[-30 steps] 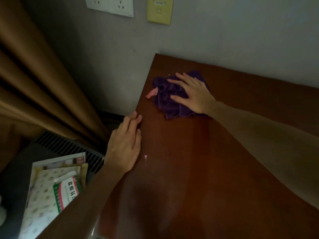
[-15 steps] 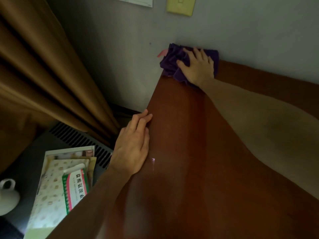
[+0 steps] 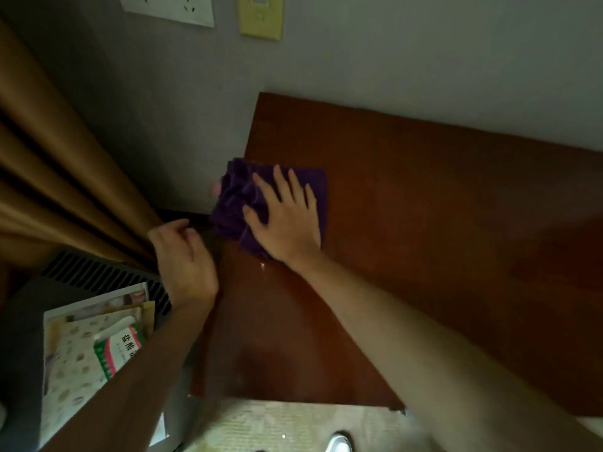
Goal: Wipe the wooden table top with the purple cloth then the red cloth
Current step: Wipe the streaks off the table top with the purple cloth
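The purple cloth [image 3: 233, 203] lies bunched at the left edge of the reddish-brown wooden table top [image 3: 424, 243], part of it hanging past the edge. My right hand [image 3: 287, 220] presses flat on the cloth with fingers spread. A small pink bit [image 3: 215, 189] shows at the cloth's left side. My left hand [image 3: 182, 259] hovers just off the table's left edge, fingers loosely curled with nothing in them, slightly blurred. No red cloth is in view.
A brown curtain [image 3: 65, 177] hangs at the left. Below it sits a dark vented unit [image 3: 98, 275] with papers and a green-and-white packet [image 3: 117, 350] on top. The grey wall carries a white socket plate [image 3: 169, 8] and a yellow switch plate [image 3: 261, 17]. Pale floor [image 3: 277, 425] lies below.
My right hand slid the purple cloth from the far left corner back toward me along the left edge. My left hand lifted off the table edge and moved left.
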